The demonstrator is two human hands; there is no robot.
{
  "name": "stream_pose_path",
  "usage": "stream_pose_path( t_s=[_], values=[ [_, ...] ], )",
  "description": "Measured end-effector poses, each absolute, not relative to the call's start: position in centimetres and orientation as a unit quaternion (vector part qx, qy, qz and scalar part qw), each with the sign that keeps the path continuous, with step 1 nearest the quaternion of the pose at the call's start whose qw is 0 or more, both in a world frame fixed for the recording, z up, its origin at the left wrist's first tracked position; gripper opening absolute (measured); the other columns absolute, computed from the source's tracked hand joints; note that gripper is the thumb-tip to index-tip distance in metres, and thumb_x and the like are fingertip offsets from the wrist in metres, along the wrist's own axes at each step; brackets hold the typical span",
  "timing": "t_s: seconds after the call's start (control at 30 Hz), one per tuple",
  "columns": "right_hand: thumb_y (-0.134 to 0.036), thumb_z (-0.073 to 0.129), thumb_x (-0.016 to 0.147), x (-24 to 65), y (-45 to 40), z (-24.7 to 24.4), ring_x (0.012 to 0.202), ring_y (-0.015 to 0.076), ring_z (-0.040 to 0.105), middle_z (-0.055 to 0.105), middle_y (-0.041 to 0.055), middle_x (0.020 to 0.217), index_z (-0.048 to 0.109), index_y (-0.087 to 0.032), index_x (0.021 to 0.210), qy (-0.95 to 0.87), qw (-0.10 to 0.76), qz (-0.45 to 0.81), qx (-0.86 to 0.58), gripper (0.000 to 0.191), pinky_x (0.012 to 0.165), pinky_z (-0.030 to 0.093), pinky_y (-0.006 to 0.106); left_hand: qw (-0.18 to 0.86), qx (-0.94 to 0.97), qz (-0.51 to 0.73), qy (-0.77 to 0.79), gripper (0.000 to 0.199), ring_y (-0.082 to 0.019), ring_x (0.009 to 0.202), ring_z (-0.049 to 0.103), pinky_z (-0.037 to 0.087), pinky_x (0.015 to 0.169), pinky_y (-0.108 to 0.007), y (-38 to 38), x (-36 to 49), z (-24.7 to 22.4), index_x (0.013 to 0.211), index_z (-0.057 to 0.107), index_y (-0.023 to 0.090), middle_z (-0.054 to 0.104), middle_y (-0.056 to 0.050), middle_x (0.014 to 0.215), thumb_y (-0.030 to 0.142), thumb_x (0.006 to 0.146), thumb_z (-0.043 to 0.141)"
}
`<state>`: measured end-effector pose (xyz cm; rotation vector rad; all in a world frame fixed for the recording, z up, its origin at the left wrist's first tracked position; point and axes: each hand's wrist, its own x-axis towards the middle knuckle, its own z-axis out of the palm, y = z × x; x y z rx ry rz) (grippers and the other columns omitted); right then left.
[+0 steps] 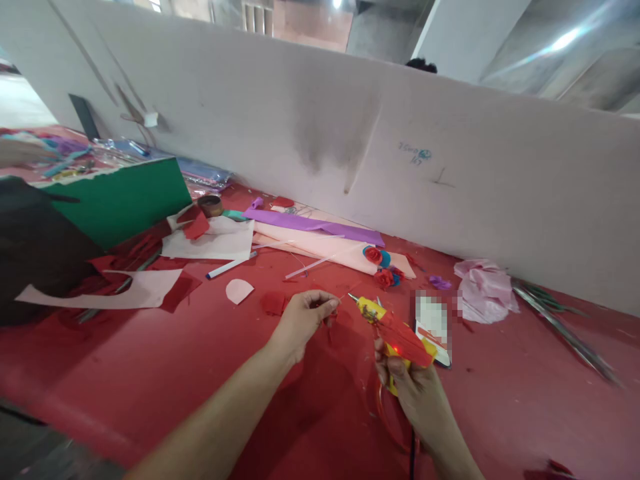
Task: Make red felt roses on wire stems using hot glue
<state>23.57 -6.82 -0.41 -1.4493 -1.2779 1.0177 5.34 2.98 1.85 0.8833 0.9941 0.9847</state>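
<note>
My right hand (410,383) is wrapped round the handle of a yellow glue gun (369,309), its metal nozzle pointing up and left. A red strip (403,339) runs along the gun's body, and a small red light glows on its side. Left of the nozzle, my left hand (303,323) pinches a thin red piece between thumb and forefinger; its exact shape is hard to make out. The nozzle tip is close to the pinched piece, with a small gap. Beyond the gun lie red and blue paper flowers (383,267).
A pale notepad-like item (434,320), partly pixelated, lies right of the gun. Farther right are crumpled pink paper (486,290) and scissors (563,330). Clear glue sticks (315,265), a pen (231,265) and paper scraps spread leftward. A green board (135,197) and white partition (280,113) stand behind.
</note>
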Motion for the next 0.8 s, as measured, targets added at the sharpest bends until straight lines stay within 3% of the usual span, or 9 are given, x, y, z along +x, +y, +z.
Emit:
stream_pose_path(
  t_s=[0.8],
  values=[
    [-0.050, 0.052, 0.086, 23.66, -6.75, -0.23, 0.052, 0.0123, 0.046, 0.050, -0.0012, 0.060, 0.059, -0.018, 0.087, -0.536, 0.442, 0.388, -0.606, 0.033, 0.049, 0.041, 0.023, 0.672, 0.404, 0.421, 0.456, 0.009, -0.007, 0.051, 0.044, 0.034, 0.055, -0.022, 2.91, 5.36, 2.02, 0.067, 0.066, 0.013, 0.055, 0.003, 0.057, 0.022, 0.069, 0.067]
  ],
)
